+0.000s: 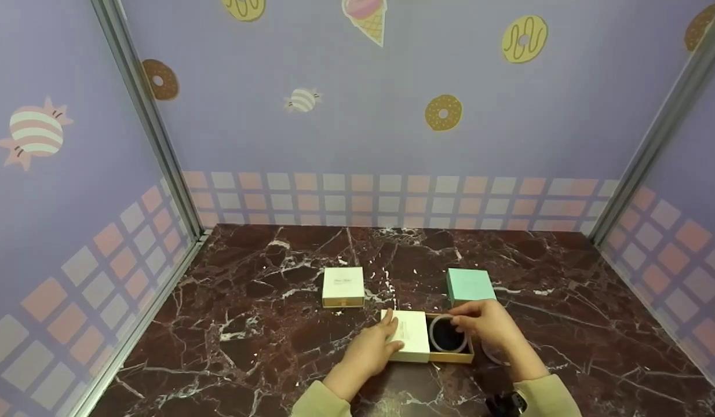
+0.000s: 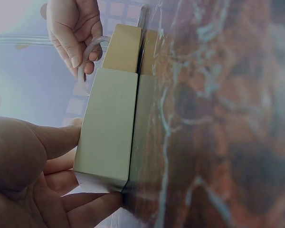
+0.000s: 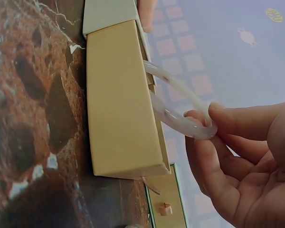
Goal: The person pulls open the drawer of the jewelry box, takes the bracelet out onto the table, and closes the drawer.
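Observation:
A white slide-out box (image 1: 408, 337) lies on the marbled table with its gold drawer (image 3: 121, 102) pulled out to the right. My left hand (image 1: 366, 349) grips the white sleeve at its left end, thumb along one edge and fingers round the back. Between thumb and fingers, my right hand (image 1: 492, 325) pinches a translucent whitish bangle (image 3: 180, 124). That bangle is tilted, its far side down inside the drawer and its pinched side raised. Dark lining (image 1: 449, 336) shows through the ring. Partly hidden under the right wrist, another clear ring (image 1: 492, 355) rests on the table.
Behind the left hand stands a closed white box (image 1: 343, 284) with a gold front. A turquoise box (image 1: 470, 284) sits behind the right hand, partly covered by it. Patterned walls (image 1: 357, 197) enclose the table (image 1: 247, 359) at the back and both sides.

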Tool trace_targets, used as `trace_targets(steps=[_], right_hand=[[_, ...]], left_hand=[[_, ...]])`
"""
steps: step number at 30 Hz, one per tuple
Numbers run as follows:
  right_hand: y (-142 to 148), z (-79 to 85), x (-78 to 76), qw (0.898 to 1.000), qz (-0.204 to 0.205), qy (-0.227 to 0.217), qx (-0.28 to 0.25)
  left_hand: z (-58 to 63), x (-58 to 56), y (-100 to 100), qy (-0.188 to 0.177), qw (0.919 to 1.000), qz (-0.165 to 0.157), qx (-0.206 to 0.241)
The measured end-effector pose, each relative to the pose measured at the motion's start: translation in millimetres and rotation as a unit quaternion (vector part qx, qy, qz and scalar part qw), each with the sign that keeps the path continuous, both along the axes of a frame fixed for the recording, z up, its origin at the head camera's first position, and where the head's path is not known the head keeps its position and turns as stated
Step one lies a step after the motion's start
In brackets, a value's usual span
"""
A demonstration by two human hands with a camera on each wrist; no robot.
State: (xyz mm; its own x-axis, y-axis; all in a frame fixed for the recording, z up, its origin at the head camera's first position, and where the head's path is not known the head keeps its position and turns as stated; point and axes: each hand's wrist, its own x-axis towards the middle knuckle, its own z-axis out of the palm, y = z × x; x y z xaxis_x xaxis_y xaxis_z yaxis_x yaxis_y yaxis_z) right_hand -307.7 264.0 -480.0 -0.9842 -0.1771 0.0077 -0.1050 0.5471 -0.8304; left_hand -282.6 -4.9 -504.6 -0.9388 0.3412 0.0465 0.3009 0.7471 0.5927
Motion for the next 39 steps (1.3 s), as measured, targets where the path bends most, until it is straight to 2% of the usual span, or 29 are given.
trace_targets(steps=[7,14,28,39], right_hand=[[4,-1.4,-1.4,0.999,0.008,-0.027,-0.019],[9,-4.6,-4.2,0.995,0.016,-0.060,-0.072],[17,-12.9,-8.8,0.984,0.010,-0.094,-0.149],[28,-8.2,-10.4,0.979,0.016,-0.099,-0.179]], left_hand=[[0.1,0.3,0,0.006,1.0000,0.000,-0.002],[0.7,-0.2,0,0.008,0.9999,0.002,-0.006],[0.3,0.3,0,0.011,0.9999,0.001,-0.013],[2.4,0.6,0,0.008,0.9999,-0.007,0.003]])
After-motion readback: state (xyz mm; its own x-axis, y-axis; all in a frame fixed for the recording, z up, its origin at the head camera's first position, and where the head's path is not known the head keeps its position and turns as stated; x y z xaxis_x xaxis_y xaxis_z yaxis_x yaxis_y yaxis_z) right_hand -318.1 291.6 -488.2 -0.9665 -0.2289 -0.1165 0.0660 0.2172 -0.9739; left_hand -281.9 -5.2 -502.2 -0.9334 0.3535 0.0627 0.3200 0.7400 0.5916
